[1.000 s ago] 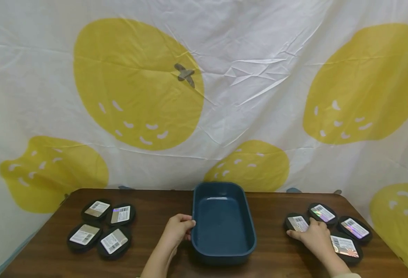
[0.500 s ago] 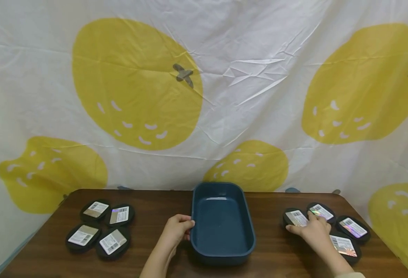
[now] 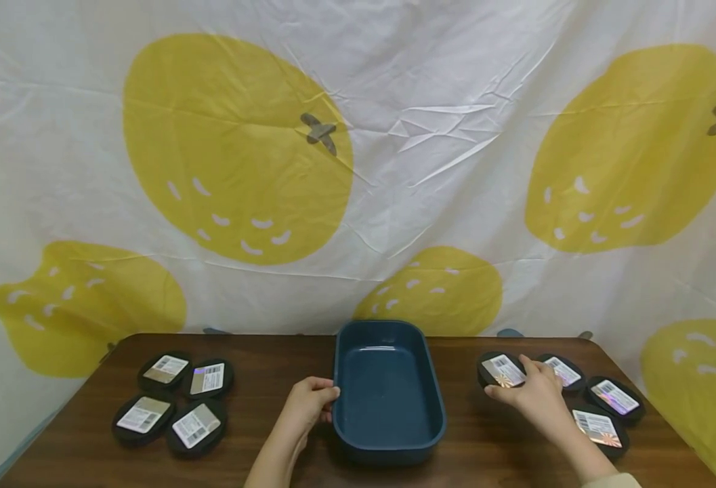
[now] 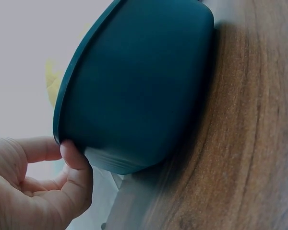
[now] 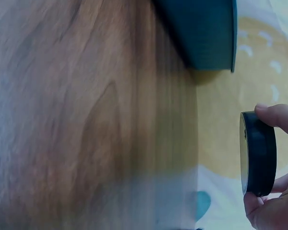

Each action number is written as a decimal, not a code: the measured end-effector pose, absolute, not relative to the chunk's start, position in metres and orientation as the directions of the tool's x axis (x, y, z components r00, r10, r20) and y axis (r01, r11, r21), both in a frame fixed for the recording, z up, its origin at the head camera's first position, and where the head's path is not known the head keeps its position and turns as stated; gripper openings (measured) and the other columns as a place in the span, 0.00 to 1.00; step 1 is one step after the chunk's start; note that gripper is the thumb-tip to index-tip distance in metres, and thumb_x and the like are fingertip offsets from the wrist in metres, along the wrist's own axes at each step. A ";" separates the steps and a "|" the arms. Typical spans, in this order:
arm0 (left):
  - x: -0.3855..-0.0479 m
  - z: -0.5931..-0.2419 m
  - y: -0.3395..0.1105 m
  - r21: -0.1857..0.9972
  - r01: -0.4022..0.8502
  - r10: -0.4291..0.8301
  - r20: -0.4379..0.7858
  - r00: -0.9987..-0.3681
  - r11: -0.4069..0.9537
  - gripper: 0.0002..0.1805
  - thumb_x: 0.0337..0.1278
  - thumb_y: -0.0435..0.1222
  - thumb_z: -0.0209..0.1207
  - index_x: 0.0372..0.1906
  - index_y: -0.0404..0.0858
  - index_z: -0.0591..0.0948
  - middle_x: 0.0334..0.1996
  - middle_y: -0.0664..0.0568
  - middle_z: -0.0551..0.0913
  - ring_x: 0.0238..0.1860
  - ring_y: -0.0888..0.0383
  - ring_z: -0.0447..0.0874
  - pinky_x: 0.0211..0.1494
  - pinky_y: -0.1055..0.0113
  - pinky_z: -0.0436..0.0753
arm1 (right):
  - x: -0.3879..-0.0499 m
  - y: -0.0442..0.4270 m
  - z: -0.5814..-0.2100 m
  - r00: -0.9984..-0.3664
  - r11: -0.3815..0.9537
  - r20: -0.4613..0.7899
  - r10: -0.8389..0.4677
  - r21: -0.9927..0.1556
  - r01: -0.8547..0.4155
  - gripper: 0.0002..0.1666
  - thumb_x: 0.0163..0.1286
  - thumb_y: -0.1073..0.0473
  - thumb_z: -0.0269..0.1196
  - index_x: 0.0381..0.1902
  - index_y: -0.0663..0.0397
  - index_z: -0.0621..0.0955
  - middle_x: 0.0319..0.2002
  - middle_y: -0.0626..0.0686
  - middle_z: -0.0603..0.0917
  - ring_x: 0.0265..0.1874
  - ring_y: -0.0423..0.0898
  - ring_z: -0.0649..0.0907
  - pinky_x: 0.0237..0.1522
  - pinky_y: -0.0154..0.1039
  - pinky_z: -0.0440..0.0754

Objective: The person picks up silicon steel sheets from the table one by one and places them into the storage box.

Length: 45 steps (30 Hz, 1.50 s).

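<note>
My left hand (image 3: 309,403) pinches the left rim of a deep blue rectangular bin (image 3: 388,400) at the middle of the table. In the left wrist view, the thumb and forefinger of that hand (image 4: 53,187) meet at the rim of the bin (image 4: 134,81). My right hand (image 3: 537,393) grips a flat round black container with a white barcode label (image 3: 502,370), right of the bin. The right wrist view shows this container (image 5: 260,153) edge-on and off the table, between the thumb and fingers of the hand (image 5: 281,208).
Three similar black containers lie at the right: one behind my hand (image 3: 563,371), one farther right (image 3: 615,398), one nearer (image 3: 601,428). Several more, including a front one (image 3: 196,428), lie at the left of the brown table (image 3: 272,359). A lemon-print cloth (image 3: 443,169) hangs behind.
My right hand has lifted the black container from the right-hand group and moved it left toward the bin. The left hand keeps its hold on the rim.
</note>
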<state>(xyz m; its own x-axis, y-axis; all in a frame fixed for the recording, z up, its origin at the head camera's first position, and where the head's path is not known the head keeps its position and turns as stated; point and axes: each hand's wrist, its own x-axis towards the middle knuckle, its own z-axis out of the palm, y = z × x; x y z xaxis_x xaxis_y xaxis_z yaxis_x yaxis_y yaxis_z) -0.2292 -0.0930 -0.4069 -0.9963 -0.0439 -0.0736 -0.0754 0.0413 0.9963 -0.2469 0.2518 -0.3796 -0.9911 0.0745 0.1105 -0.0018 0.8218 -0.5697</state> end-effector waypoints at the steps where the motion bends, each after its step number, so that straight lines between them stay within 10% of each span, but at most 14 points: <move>1: -0.229 -0.407 -0.093 0.996 -0.075 -0.042 -0.073 -0.996 0.040 0.15 0.55 0.26 0.55 0.44 0.18 0.72 0.23 0.49 0.72 0.21 0.61 0.70 0.23 0.73 0.74 | -0.246 0.249 -0.378 -0.992 0.820 0.109 0.068 -0.573 -0.007 0.61 0.49 0.42 0.70 0.64 0.80 0.56 0.59 0.82 0.55 0.58 0.79 0.52 0.55 0.72 0.56; 27: -0.231 -0.409 -0.093 0.997 -0.079 -0.030 -0.078 -0.996 0.007 0.14 0.55 0.26 0.54 0.43 0.18 0.71 0.21 0.51 0.72 0.20 0.62 0.69 0.23 0.74 0.73 | -0.230 0.179 -0.356 -0.976 0.799 0.188 -0.106 -0.568 -0.196 0.57 0.40 0.44 0.75 0.62 0.71 0.67 0.51 0.64 0.71 0.41 0.52 0.75 0.44 0.48 0.75; 45: -0.233 -0.411 -0.094 0.997 -0.078 -0.026 -0.078 -0.997 0.017 0.15 0.56 0.27 0.54 0.44 0.17 0.71 0.21 0.50 0.72 0.20 0.61 0.70 0.23 0.73 0.74 | -0.235 0.135 -0.343 -0.971 0.776 0.167 -0.171 -0.584 -0.237 0.56 0.37 0.47 0.77 0.61 0.70 0.69 0.49 0.62 0.71 0.42 0.51 0.75 0.42 0.45 0.75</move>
